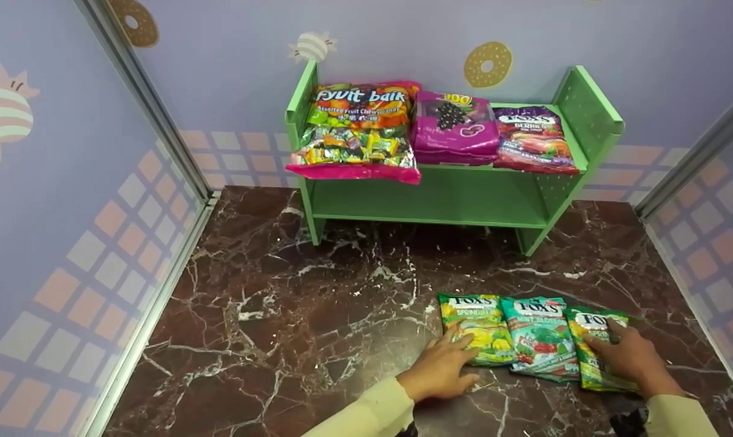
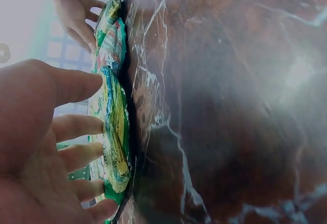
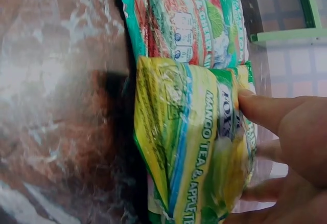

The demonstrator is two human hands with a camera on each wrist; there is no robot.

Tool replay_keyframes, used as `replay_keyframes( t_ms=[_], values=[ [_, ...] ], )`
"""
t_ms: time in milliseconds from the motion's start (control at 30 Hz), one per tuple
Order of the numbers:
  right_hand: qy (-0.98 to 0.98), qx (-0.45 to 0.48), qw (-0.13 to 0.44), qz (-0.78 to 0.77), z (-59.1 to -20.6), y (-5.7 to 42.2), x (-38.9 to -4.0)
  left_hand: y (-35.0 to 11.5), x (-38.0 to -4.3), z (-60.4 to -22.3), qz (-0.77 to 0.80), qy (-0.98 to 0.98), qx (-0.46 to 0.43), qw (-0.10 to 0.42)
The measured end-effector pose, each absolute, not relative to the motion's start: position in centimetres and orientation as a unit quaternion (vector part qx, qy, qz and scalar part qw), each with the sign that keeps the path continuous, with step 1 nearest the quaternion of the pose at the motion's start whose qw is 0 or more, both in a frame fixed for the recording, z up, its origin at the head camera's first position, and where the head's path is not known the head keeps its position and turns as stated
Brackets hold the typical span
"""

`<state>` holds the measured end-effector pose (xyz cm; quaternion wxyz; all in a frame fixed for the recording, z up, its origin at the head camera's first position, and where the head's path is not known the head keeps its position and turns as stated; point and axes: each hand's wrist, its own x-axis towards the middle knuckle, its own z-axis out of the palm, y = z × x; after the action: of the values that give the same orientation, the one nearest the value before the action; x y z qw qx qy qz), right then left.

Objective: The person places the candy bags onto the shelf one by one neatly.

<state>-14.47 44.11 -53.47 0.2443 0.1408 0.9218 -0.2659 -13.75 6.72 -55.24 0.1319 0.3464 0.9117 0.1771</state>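
Note:
Three candy bags lie side by side on the brown marble-patterned surface. My left hand (image 1: pixel 442 368), fingers spread, rests its fingertips on the left yellow-green Fox's candy bag (image 1: pixel 474 315); the left wrist view shows the thumb and fingers along this bag (image 2: pixel 116 132). In the middle lies a teal Fox's mint candy bag (image 1: pixel 539 340), with neither hand on it. My right hand (image 1: pixel 630 358) lies over the right yellow-green Fox's candy bag (image 1: pixel 591 352). In the right wrist view its extended thumb and fingers touch the upper face of that bag (image 3: pixel 199 147).
Behind stands a green two-tier shelf (image 1: pixel 427 194). On its upper tier sit a large fruit chewy candy bag (image 1: pixel 360 130), a purple candy bag (image 1: pixel 457 130) and a Fox's Berries bag (image 1: pixel 533 139). Lilac patterned walls (image 1: pixel 233 73) enclose the back and both sides.

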Motion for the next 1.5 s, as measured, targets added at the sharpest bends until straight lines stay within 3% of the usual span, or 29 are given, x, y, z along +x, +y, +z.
replay_keyframes(
  t_ms=[367,1500],
  values=[
    [0.930,0.101,0.242,-0.256,-53.1,42.0,-14.8,4.7,-13.8,-55.2,0.208,0.915,0.314,0.144],
    [0.955,0.051,0.167,-0.240,-53.4,35.3,-14.9,0.2,-13.9,-55.7,0.268,0.919,0.275,0.091]
  ],
)
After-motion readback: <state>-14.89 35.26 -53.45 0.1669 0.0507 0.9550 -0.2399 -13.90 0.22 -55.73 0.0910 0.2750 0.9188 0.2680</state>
